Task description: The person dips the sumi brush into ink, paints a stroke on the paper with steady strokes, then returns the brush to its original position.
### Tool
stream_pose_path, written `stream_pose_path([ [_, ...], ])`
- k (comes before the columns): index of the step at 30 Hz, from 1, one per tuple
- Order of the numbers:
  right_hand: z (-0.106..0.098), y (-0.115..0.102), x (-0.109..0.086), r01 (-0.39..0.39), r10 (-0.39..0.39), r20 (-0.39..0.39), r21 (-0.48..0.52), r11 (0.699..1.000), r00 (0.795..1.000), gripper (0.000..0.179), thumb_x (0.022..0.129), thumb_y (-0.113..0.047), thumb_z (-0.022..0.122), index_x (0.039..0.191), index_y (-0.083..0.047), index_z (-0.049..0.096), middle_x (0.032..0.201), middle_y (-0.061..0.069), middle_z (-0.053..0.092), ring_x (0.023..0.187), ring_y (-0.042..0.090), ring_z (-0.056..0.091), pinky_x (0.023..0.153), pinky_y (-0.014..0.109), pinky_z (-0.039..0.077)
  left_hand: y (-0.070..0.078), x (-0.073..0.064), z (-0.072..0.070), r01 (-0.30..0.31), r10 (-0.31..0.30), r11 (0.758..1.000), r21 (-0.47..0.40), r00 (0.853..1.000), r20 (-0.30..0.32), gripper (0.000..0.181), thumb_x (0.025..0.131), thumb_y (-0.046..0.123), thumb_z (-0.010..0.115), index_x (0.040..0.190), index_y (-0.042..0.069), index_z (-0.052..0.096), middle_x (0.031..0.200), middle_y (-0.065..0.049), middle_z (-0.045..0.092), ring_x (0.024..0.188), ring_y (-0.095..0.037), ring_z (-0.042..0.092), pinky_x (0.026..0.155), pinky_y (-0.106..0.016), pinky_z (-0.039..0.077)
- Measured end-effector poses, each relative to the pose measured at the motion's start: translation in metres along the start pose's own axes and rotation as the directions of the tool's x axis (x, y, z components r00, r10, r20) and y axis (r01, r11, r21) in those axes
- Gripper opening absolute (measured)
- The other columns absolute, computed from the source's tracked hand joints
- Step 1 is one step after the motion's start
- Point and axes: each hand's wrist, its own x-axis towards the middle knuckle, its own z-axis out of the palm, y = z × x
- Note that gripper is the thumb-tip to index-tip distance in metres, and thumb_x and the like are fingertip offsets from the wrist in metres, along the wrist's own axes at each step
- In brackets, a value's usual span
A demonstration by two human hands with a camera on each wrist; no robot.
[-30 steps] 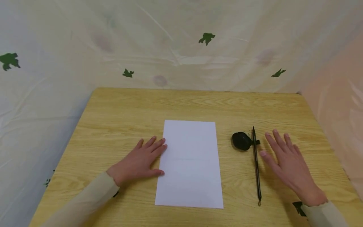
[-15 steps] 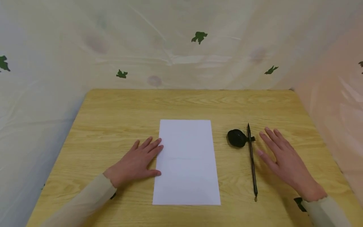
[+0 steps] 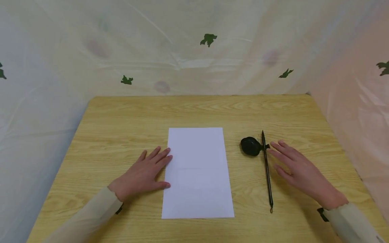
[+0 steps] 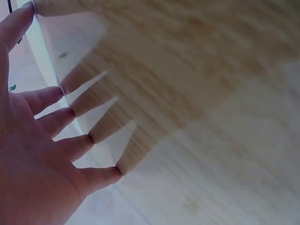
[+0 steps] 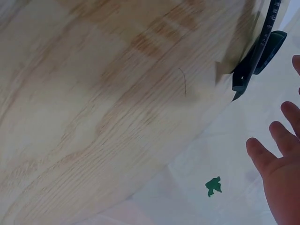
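Observation:
A white sheet of paper lies upright in the middle of the table. My left hand has its fingers spread, the thumb and some fingertips resting on the sheet's left edge. To the right of the paper is a small black dish, seemingly an ink dish, with a short tab. A black calligraphy brush leans across that tab, its tip away from me and a hanging loop at the near end. Pale characters mark the brush shaft in the right wrist view. Just right of the brush hovers my right hand, fingers extended, holding nothing.
The wood-grain table has pale hanging sheeting behind it and at both sides. Green leaf-like or bird-like patches mark the sheeting. A dark item sits at my right wrist.
My right hand has moved in toward the brush and dish, its fingers drawing closer together. The left hand stays on the paper's edge. The whole head view has shifted slightly.

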Motion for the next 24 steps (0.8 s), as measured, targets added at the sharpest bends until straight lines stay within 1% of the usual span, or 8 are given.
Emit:
stream_pose_path([
  [3, 0.003, 0.003, 0.002, 0.051, -0.051, 0.0, -0.009, 0.999, 0.999, 0.063, 0.112, -0.049, 0.031, 0.14, -0.002, 0.062, 0.142, 0.022, 0.059, 0.142, 0.035, 0.048, 0.122, 0.019, 0.011, -0.001, -0.001, 0.0, 0.003, -0.003, 1.0, -0.001, 1.0, -0.002, 0.094, 0.09, 0.065, 0.069, 0.161, 0.012, 0.038, 0.171, -0.006, 0.024, 0.157, -0.037, 0.016, 0.118, -0.072, 0.017],
  [7, 0.008, 0.007, 0.002, 0.098, -0.097, 0.004, -0.015, 0.995, 0.995, 0.062, 0.113, -0.045, 0.028, 0.136, -0.001, 0.065, 0.137, 0.02, 0.063, 0.129, 0.038, 0.057, 0.121, 0.018, 0.014, -0.001, -0.001, 0.001, 0.005, -0.005, 1.0, -0.006, 1.0, -0.001, 0.094, 0.091, 0.066, 0.068, 0.162, 0.013, 0.037, 0.171, -0.005, 0.024, 0.158, -0.037, 0.015, 0.118, -0.071, 0.017],
  [12, 0.015, 0.009, 0.002, 0.153, -0.153, -0.001, -0.006, 0.988, 0.988, 0.06, 0.113, -0.037, 0.025, 0.13, 0.0, 0.068, 0.134, 0.019, 0.065, 0.117, 0.04, 0.063, 0.12, 0.016, 0.016, 0.0, -0.001, 0.0, 0.004, -0.004, 1.0, -0.016, 1.0, -0.004, 0.093, 0.09, 0.065, 0.069, 0.161, 0.013, 0.038, 0.171, -0.005, 0.024, 0.158, -0.037, 0.016, 0.119, -0.071, 0.016],
  [17, 0.017, 0.007, 0.003, 0.185, -0.185, -0.003, 0.0, 0.983, 0.983, 0.058, 0.115, -0.034, 0.025, 0.127, 0.0, 0.07, 0.133, 0.018, 0.066, 0.116, 0.039, 0.063, 0.12, 0.015, 0.015, 0.001, -0.001, -0.001, 0.004, -0.004, 1.0, -0.021, 1.0, -0.001, 0.093, 0.09, 0.064, 0.07, 0.161, 0.012, 0.038, 0.171, -0.006, 0.025, 0.157, -0.037, 0.016, 0.118, -0.071, 0.016],
  [20, 0.017, 0.006, 0.004, 0.186, -0.186, 0.017, -0.005, 0.982, 0.982, 0.058, 0.115, -0.033, 0.024, 0.128, -0.001, 0.07, 0.134, 0.016, 0.066, 0.118, 0.038, 0.062, 0.12, 0.016, 0.015, 0.001, -0.001, -0.001, 0.005, -0.005, 1.0, -0.019, 1.0, 0.0, 0.093, 0.09, 0.064, 0.07, 0.161, 0.012, 0.038, 0.171, -0.006, 0.025, 0.157, -0.037, 0.016, 0.118, -0.071, 0.016],
  [24, 0.016, 0.003, 0.004, 0.181, -0.181, 0.062, -0.005, 0.983, 0.982, 0.058, 0.115, -0.033, 0.021, 0.128, -0.003, 0.07, 0.136, 0.014, 0.065, 0.121, 0.037, 0.06, 0.121, 0.016, 0.014, 0.001, -0.001, -0.001, 0.005, -0.005, 1.0, -0.02, 1.0, -0.004, 0.093, 0.09, 0.064, 0.07, 0.161, 0.012, 0.039, 0.171, -0.006, 0.025, 0.157, -0.037, 0.016, 0.118, -0.072, 0.016],
])
